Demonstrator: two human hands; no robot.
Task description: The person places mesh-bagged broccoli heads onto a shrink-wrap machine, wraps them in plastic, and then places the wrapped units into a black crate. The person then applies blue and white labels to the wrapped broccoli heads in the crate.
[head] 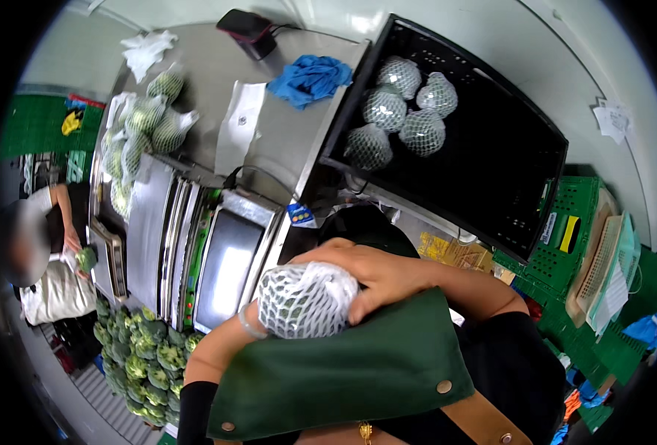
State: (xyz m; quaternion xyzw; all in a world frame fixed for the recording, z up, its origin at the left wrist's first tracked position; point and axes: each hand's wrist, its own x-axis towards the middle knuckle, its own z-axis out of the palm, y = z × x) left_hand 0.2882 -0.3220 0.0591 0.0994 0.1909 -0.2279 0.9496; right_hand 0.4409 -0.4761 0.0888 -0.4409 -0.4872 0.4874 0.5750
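A broccoli-like green head in white foam netting [306, 300] is held close in front of my green apron [339, 384]. My right hand [356, 270] curves over its upper right side, with the thumb pressed along its edge. From the left, my left hand [255, 317] reaches behind it, a pale bracelet at the wrist. Most of that hand is hidden by the netted head, but it appears to hold it from below. Several shiny netted heads [384, 109] sit at the left end of a black plastic crate [489, 150].
On the steel table [200, 61] lie more netted heads [142, 119], a blue cloth [310, 80] and a white paper [240, 125]. A metal-plated machine [228, 267] stands left. Bare broccoli heads [145, 356] are piled below it. A co-worker's hand [72, 239] is near broccoli. Green crates [567, 239] stand right.
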